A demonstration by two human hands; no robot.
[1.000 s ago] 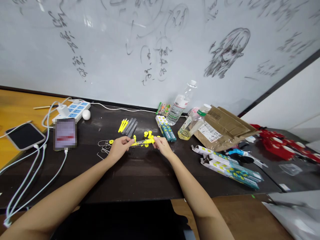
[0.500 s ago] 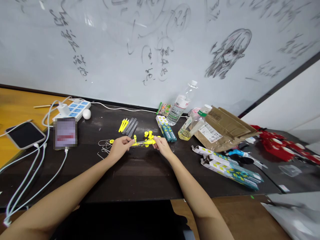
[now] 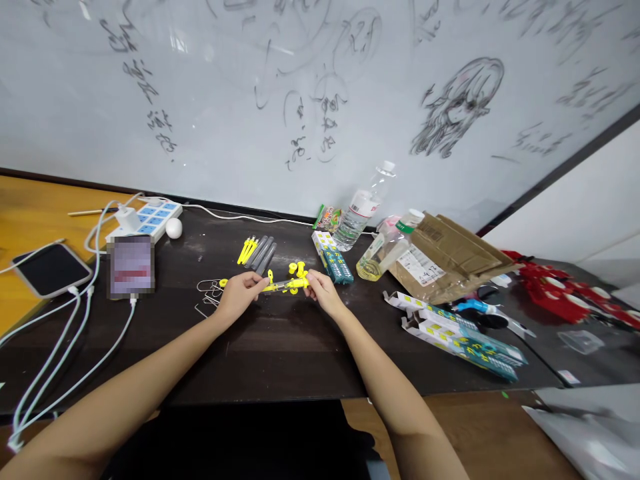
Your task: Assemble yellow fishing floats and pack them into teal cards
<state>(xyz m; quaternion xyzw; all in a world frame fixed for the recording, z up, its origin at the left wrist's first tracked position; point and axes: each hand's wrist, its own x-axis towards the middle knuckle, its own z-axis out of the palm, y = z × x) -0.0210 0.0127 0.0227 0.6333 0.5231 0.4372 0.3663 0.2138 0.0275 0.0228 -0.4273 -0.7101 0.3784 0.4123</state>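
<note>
Between my two hands is a thin clear tube with yellow end parts (image 3: 281, 287), held level just above the dark table. My left hand (image 3: 240, 295) pinches its left end, and a small yellow piece stands up by those fingertips. My right hand (image 3: 323, 292) grips a yellow part at the right end. Behind the hands lie several yellow sticks (image 3: 247, 251) beside several clear tubes (image 3: 263, 253). Small yellow caps (image 3: 299, 269) sit just beyond my right fingers. Bent metal wire pieces (image 3: 209, 298) and a yellow ring (image 3: 223, 283) lie left of my left hand.
A printed box (image 3: 332, 257), a water bottle (image 3: 361, 208) and a bottle of yellow liquid (image 3: 387, 248) stand right of the parts. Opened boxes (image 3: 460, 340) and a cardboard package (image 3: 445, 257) lie farther right. Phones with cables (image 3: 53, 270) and a power strip (image 3: 150, 220) are left.
My right hand has shifted slightly left along the tube, and its yellow part sits closer to my left hand. My left hand stays in place.
</note>
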